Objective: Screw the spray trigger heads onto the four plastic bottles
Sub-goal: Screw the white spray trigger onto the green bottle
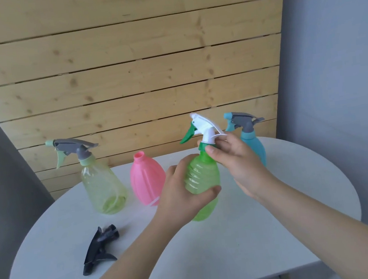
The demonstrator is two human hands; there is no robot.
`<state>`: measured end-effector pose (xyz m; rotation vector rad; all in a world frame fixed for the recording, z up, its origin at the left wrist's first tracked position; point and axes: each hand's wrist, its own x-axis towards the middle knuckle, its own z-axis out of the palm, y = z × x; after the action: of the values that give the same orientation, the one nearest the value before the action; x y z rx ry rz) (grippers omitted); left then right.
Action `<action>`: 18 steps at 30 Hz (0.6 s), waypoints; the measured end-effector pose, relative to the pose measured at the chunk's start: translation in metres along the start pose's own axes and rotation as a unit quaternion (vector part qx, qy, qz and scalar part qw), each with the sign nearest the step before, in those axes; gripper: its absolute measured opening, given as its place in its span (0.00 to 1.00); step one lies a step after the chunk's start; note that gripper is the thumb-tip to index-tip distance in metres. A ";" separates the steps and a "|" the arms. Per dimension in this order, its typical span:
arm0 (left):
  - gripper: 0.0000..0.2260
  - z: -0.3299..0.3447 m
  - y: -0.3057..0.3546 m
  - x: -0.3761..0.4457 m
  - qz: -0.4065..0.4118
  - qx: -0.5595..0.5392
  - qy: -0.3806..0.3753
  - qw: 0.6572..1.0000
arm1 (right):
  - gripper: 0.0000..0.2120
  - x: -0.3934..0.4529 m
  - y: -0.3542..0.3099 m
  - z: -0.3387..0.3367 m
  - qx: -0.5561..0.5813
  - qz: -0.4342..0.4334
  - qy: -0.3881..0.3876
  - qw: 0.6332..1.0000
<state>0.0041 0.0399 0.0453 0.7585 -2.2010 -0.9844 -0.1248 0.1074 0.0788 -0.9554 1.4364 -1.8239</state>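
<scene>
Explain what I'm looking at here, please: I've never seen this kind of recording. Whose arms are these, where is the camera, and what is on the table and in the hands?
There is no machine here. A person wears one wide-angle camera on the head, so you see their own two bare arms reaching forward over a white table.

The left hand grips the body of a green bottle. The right hand pinches the collar of the white and green trigger head sitting on that bottle's neck, apparently turning it on.

Also standing on the table: a pale yellow-green bottle and a blue bottle, both already fitted with grey trigger heads, and a pink bottle whose neck is open. A black trigger head lies loose near the front, probably meant for the pink one.
</scene>
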 end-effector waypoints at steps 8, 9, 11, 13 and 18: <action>0.30 -0.003 0.001 -0.004 -0.004 -0.062 -0.008 0.998 | 0.13 -0.003 -0.006 -0.006 -0.018 0.014 -0.097 0.995; 0.30 -0.003 0.002 -0.005 -0.004 -0.059 -0.004 0.998 | 0.13 -0.003 -0.008 -0.006 -0.023 0.016 -0.104 0.994; 0.28 -0.004 0.003 -0.005 -0.004 -0.048 0.005 0.999 | 0.12 -0.003 -0.009 -0.007 -0.023 0.014 -0.101 0.995; 0.28 -0.002 0.004 -0.005 -0.002 -0.036 0.013 0.999 | 0.12 -0.003 -0.008 -0.006 -0.014 0.011 -0.076 0.997; 0.32 0.004 0.001 -0.008 0.019 0.006 0.040 0.999 | 0.17 -0.005 0.001 -0.001 -0.017 0.035 -0.047 0.998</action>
<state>0.0060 0.0478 0.0420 0.7448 -2.1474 -0.9077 -0.1235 0.1117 0.0771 -0.9820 1.4308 -1.6865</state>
